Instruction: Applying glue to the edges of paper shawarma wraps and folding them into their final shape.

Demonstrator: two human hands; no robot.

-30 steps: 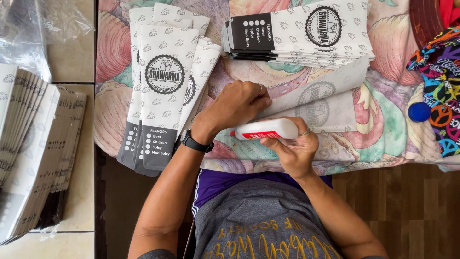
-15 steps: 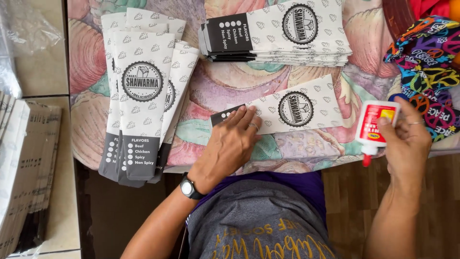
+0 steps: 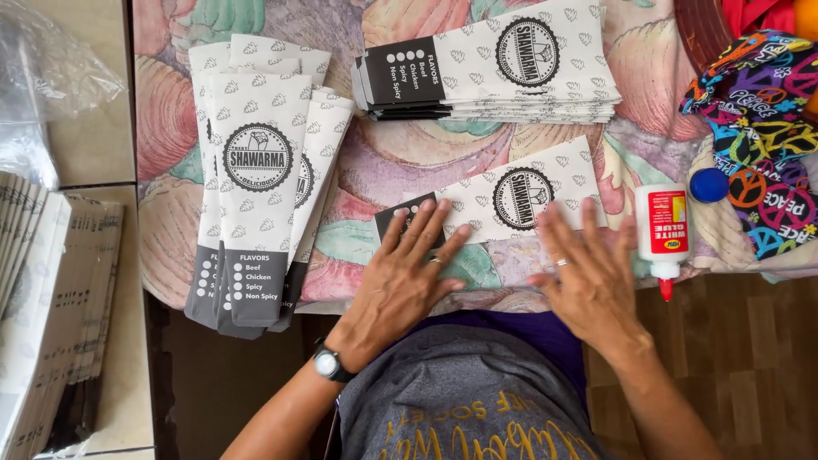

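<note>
A single paper sleeve point(image 3: 503, 200) at the worktop's point(image 3: 392, 162) six o'clock edge is pressed flat under the spread left hand point(image 3: 405, 277) and right hand point(image 3: 584, 273), nothing being pinched, though uneven pressure could likely skew it toward the glue bottle point(image 3: 663, 234) at three o'clock.

We see both hands pressing flat on one printed paper sleeve point(image 3: 503, 200) lying across the flowered cloth point(image 3: 400, 153): the left hand point(image 3: 405, 277) on its dark end, the right hand point(image 3: 588, 273) near its pale end (fingers spread). A white glue bottle point(image 3: 663, 234) lies just beside the right hand. Stacks of sleeves point(image 3: 494, 64) lie beyond.
</note>
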